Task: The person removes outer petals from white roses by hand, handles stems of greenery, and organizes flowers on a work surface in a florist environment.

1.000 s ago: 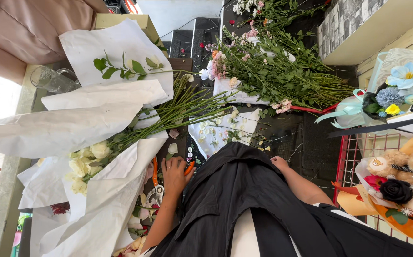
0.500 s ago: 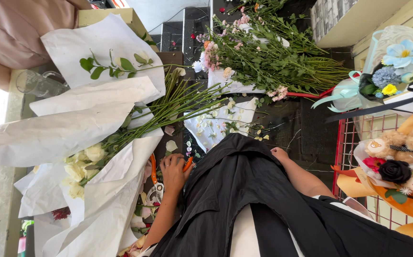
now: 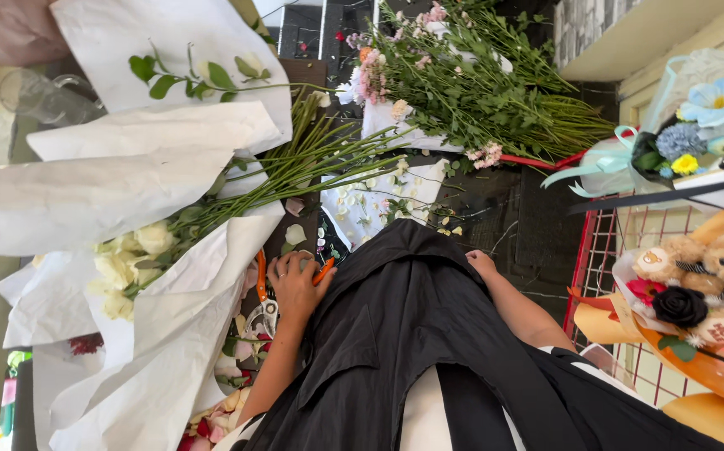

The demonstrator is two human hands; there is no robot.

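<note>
Left hand (image 3: 295, 284): laid over the orange-handled shears (image 3: 263, 302), fingers curled around the handles; the grip is closed on them.
Orange-handled shears: lying on the counter (image 3: 496, 209) at the edge of the black apron (image 3: 395, 334), just beside the white wrapping paper (image 3: 120, 192); metal blades seen below the hand, orange handles seen on either side of it.
Right hand (image 3: 480, 263): rested on the black apron's far edge, fingers bent against the cloth; whether anything is pinched cannot be told.
Black apron: spread across the lower middle of the view, between the two hands.
White roses (image 3: 132, 263): a bunch lying in the white wrapping paper, heads toward the left, long green stems (image 3: 312, 163) fanned out toward the middle.
Loose petals (image 3: 295, 234): scattered on the counter near the left hand and on a smaller white sheet (image 3: 362, 209).
Small pink flowers on green stems (image 3: 470, 92): a large loose bunch lying beyond the white sheet, well apart from both hands.
Finished bouquet, blue and yellow blooms (image 3: 704, 117): at the right, tied with pale ribbon.
Bouquet with toy bears and a black rose (image 3: 688, 292): at the right, by a red wire rack (image 3: 604, 250).
</note>
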